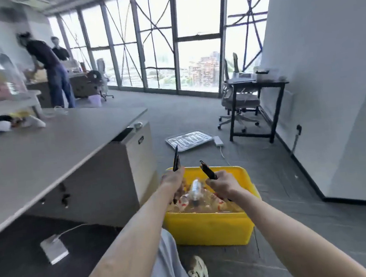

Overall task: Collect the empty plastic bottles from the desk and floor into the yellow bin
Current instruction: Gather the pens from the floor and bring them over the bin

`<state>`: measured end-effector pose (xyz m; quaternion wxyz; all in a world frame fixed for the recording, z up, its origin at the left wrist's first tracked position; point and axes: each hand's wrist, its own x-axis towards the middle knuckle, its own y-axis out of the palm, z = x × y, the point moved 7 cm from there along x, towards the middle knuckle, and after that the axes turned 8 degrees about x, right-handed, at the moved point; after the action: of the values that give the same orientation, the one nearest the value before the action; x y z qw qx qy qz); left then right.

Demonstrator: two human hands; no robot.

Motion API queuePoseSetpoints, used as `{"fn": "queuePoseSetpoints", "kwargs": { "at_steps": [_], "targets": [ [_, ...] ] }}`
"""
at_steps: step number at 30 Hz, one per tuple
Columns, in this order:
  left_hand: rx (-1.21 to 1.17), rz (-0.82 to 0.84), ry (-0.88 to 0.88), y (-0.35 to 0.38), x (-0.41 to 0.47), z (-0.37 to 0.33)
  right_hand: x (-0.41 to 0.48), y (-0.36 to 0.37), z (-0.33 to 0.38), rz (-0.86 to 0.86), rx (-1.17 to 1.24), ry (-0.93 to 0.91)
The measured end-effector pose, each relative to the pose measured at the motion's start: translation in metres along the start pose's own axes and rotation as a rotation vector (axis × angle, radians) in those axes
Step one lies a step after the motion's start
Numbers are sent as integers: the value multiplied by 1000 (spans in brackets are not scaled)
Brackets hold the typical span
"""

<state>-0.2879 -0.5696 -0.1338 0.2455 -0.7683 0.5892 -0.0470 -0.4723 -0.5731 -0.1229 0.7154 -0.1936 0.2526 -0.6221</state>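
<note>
Grey office carpet carries the yellow bin (pixel 209 223), which stands just beside the end panel of the desk (pixel 43 153) and is already heaped with clear plastic bottles (pixel 195 190) — one with a white label lies on top. Both hands hover over that heap: the left hand (pixel 173 180) is curled round a slim black tool (pixel 176 160) pointing up, the right hand (pixel 222 185) round a second black tool (pixel 208 169) angled leftward. Farther off lie a foil tray (pixel 189 138) and a white adapter (pixel 218 140) with its cord. With fingers taken up by the tools, a smooth bottle could slip — and the piled load may spill if knocked.
</note>
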Motion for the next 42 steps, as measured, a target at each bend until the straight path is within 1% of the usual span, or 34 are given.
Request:
{"fn": "queuePoseSetpoints", "kwargs": {
  "at_steps": [3,8,13,18,23,26,32,35,38,42],
  "targets": [
    [-64,-130,-37,-84,-22,16,-9,45,70,55,-12,-112],
    [-173,-306,-65,-196,-60,46,-34,115,169,151,-19,-258],
    [-239,-515,-79,-296,-103,72,-60,187,249,237,58,-388],
    [-260,-724,-114,-378,-167,98,-111,256,315,405,83,-493],
    [-287,-934,-189,-442,-243,144,-179,318,367,572,108,-587],
    [-297,-1030,-224,-471,-293,166,-226,348,389,676,103,-625],
    [-214,-1242,-293,-523,-383,193,-309,399,426,824,134,-716],
    [-190,-1323,-309,-547,-413,203,-339,423,451,862,158,-775],
    [-164,-1384,-322,-574,-431,217,-362,452,473,906,169,-799],
    [-151,-1510,-353,-618,-445,239,-376,498,505,952,202,-813]
  ]
}}
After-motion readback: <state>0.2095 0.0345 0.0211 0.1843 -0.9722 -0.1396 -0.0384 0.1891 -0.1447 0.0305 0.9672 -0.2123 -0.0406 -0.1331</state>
